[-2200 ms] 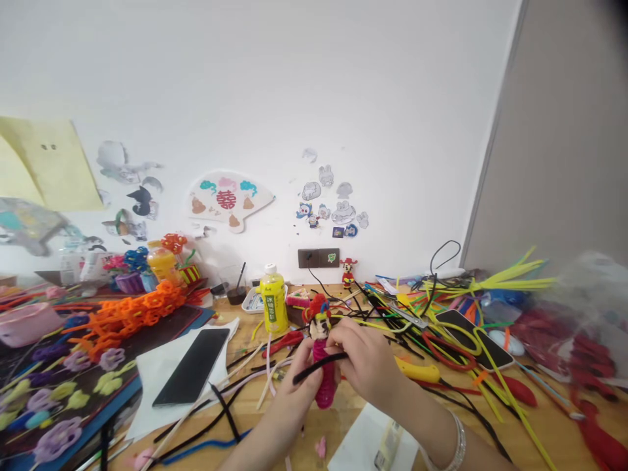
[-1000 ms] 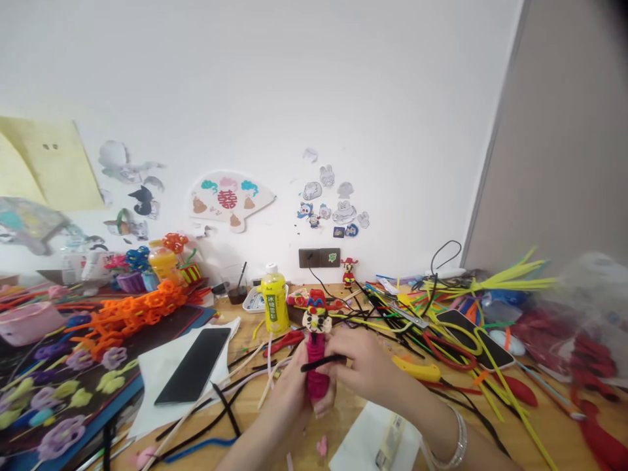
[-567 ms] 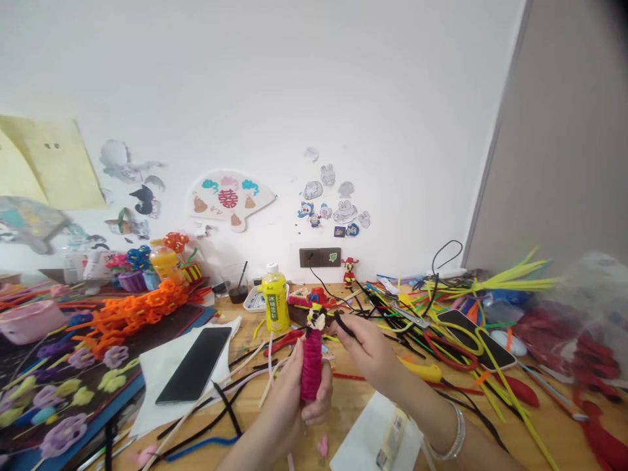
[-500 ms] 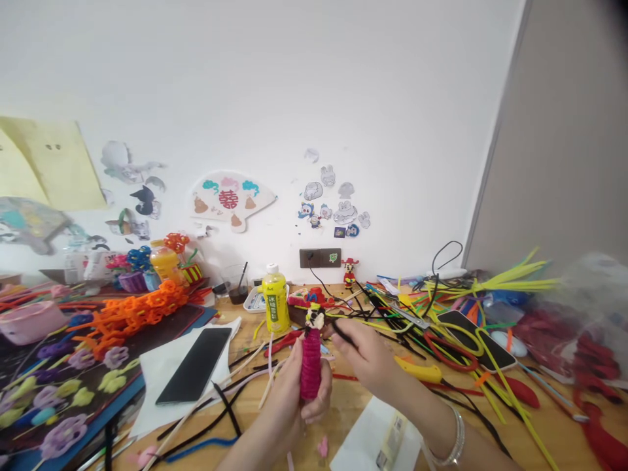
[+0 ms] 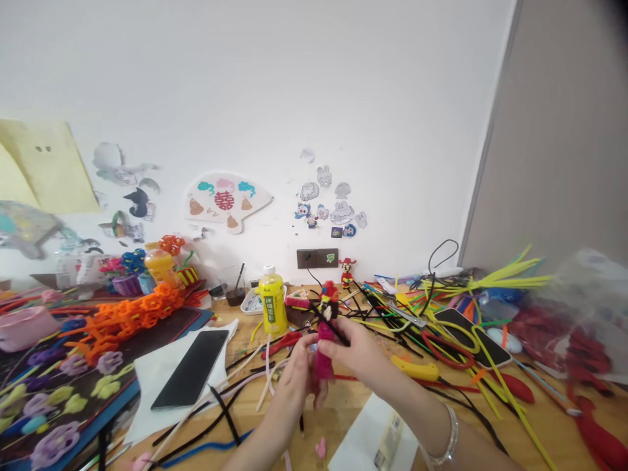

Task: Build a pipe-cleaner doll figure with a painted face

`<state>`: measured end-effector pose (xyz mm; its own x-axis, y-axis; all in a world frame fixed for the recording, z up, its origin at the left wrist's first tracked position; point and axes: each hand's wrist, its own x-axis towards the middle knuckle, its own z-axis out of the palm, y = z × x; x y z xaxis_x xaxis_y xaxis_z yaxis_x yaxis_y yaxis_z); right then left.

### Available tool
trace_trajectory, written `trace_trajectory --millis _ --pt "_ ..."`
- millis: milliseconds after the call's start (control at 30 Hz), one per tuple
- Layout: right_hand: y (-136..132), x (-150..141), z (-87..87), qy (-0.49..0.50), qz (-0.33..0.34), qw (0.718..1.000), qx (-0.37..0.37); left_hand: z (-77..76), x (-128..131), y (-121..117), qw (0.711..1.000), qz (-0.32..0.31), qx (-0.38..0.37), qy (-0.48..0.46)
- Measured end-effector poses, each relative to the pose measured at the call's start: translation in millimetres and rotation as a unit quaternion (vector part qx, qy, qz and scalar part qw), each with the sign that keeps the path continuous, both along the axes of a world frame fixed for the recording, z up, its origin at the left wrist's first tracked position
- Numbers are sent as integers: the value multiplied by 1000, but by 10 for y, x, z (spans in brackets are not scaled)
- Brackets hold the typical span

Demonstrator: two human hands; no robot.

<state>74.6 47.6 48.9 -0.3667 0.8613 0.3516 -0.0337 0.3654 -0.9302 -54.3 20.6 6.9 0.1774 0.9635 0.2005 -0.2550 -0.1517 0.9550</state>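
Between my hands is a small pipe-cleaner figure [image 5: 324,363] with a magenta wound body and a red, blue and yellow top. It stands roughly upright above the table. My right hand [image 5: 354,350] grips its upper body from the right, with a black pipe cleaner [image 5: 338,332] pressed under the fingers and slanting across the front. Along the figure's left side, my left hand [image 5: 298,373] is curled round the lower body, its fingertips partly hidden behind it.
A yellow drink bottle [image 5: 273,301] stands behind my hands, and a phone [image 5: 191,369] lies on white paper to the left. Yellow-handled tool [image 5: 417,369], scissors [image 5: 405,314] and heaped pipe cleaners [image 5: 387,320] spread right. Orange pipe-cleaner flowers [image 5: 127,320] lie far left.
My right hand has moved down and left, from holding the black pipe cleaner beside the figure to gripping the figure. The figure has shifted slightly right and turned.
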Motion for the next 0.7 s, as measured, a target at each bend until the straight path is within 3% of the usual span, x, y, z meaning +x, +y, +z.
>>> trace_trajectory --millis 100,300,467,567,700 --pt "37 6 -8 2 -71 997 -8 38 10 -10 997 32 37 56" --pt "12 -72 -32 51 -37 998 -4 19 -9 13 984 104 74 124" --pt "34 3 -1 44 -82 993 -67 -76 12 52 983 38 71 167" --pt "49 42 21 27 -54 997 -37 -43 31 34 992 -9 32 125" --pt "59 -3 -19 15 -24 999 -15 35 37 19 996 2 13 88"
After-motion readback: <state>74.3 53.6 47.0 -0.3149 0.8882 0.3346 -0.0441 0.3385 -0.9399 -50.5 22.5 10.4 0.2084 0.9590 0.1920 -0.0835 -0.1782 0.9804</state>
